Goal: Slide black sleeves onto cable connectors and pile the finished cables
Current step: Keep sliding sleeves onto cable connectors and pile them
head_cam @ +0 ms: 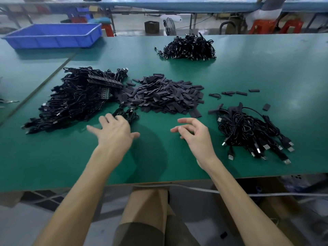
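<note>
In the head view, the green counter [159, 162] offered its widest open stretch between its near edge at six o'clock and the two hands. The left hand [115, 133] had its fingers spread and straight, holding nothing, with the tips over a small cable bundle [126, 114] at its one o'clock; motion blur hid whether they touched. The right hand [195, 134] had loosely curled fingers that held nothing. The black sleeves [163, 96] lay heaped at twelve o'clock beyond both hands, with stray sleeves [236, 93] toward two o'clock. A large cable pile [74, 98] sat at ten o'clock, a smaller cable pile [252, 132] with metal plugs at three o'clock, and a far pile [190, 47] at twelve. A blue tray [53, 35] stood at eleven o'clock. The frame cut off the counter's ends, and whether the piled connectors wore sleeves was unclear.
</note>
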Action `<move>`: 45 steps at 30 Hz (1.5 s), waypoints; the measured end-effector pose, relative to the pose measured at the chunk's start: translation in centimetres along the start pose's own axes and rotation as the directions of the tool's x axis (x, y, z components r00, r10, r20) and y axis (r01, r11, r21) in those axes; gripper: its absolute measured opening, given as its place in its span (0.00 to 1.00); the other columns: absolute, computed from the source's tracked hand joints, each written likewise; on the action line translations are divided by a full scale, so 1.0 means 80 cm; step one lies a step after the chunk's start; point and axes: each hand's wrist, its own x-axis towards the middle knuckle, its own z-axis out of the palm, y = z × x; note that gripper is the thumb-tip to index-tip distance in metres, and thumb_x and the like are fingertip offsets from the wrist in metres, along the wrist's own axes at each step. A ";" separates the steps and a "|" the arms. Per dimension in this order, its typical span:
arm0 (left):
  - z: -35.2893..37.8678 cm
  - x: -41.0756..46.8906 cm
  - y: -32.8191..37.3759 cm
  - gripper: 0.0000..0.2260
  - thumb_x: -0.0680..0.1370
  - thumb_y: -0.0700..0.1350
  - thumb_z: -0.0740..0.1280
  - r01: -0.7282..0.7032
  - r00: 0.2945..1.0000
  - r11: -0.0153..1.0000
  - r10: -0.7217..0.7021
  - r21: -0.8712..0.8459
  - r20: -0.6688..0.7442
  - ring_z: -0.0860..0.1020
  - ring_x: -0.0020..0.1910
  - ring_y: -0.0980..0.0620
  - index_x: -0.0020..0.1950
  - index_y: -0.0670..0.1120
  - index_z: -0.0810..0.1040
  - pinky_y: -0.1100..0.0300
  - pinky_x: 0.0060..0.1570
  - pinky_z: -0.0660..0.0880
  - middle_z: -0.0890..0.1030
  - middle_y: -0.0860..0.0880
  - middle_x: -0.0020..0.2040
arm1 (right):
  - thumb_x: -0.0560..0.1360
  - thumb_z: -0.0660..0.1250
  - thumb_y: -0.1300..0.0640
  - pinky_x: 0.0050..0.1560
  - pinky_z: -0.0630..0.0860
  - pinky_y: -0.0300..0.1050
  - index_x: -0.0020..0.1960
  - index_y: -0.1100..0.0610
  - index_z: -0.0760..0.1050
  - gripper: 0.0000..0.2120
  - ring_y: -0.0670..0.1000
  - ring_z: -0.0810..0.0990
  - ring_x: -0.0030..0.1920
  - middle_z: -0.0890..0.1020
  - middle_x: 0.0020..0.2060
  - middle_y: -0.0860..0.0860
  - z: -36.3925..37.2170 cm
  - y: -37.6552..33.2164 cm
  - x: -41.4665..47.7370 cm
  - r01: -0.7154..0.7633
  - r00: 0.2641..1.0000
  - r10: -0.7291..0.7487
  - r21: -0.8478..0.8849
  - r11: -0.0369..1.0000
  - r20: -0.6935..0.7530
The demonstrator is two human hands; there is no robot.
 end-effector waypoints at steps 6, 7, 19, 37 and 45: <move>0.007 -0.010 -0.002 0.19 0.80 0.54 0.70 -0.090 0.996 0.991 0.091 -0.098 0.005 0.69 0.63 0.37 0.54 0.40 0.67 0.44 0.52 0.70 0.68 0.37 0.65 | 0.82 0.67 0.60 0.58 0.78 0.65 0.58 0.52 0.78 0.07 0.65 0.82 0.52 0.89 0.44 0.44 -0.001 -0.004 -0.002 -0.007 1.000 0.007 -0.037 0.999 0.008; 0.010 -0.011 0.003 0.18 0.80 0.53 0.70 -0.132 0.991 0.983 0.131 -0.129 -0.023 0.71 0.59 0.38 0.53 0.41 0.68 0.47 0.49 0.69 0.69 0.38 0.62 | 0.82 0.67 0.61 0.60 0.78 0.63 0.58 0.51 0.79 0.07 0.60 0.83 0.51 0.89 0.44 0.44 -0.001 -0.003 -0.002 -0.004 1.000 0.005 -0.044 0.999 0.015; 0.039 -0.025 0.040 0.04 0.77 0.43 0.73 -0.492 0.870 0.726 0.425 -0.481 -0.248 0.79 0.55 0.49 0.49 0.49 0.80 0.48 0.59 0.75 0.75 0.52 0.67 | 0.76 0.75 0.61 0.53 0.80 0.57 0.50 0.51 0.84 0.07 0.45 0.84 0.47 0.86 0.44 0.45 -0.001 0.000 -0.001 0.101 0.988 -0.090 -0.084 0.991 0.127; 0.040 -0.025 0.043 0.03 0.77 0.48 0.71 -0.488 0.873 0.690 0.392 -0.534 -0.291 0.81 0.45 0.55 0.49 0.55 0.83 0.49 0.49 0.80 0.82 0.56 0.43 | 0.75 0.75 0.61 0.40 0.71 0.29 0.48 0.55 0.82 0.04 0.38 0.79 0.37 0.84 0.40 0.46 0.007 -0.005 -0.006 0.187 0.981 -0.165 -0.275 0.943 0.101; 0.039 -0.027 0.047 0.00 0.75 0.51 0.72 -0.399 0.917 0.716 0.301 -0.573 -0.263 0.80 0.40 0.57 0.44 0.57 0.83 0.58 0.39 0.76 0.82 0.58 0.36 | 0.76 0.76 0.60 0.43 0.78 0.37 0.48 0.57 0.81 0.04 0.46 0.81 0.39 0.85 0.40 0.51 0.009 -0.004 -0.004 0.138 0.988 -0.115 -0.257 0.957 0.102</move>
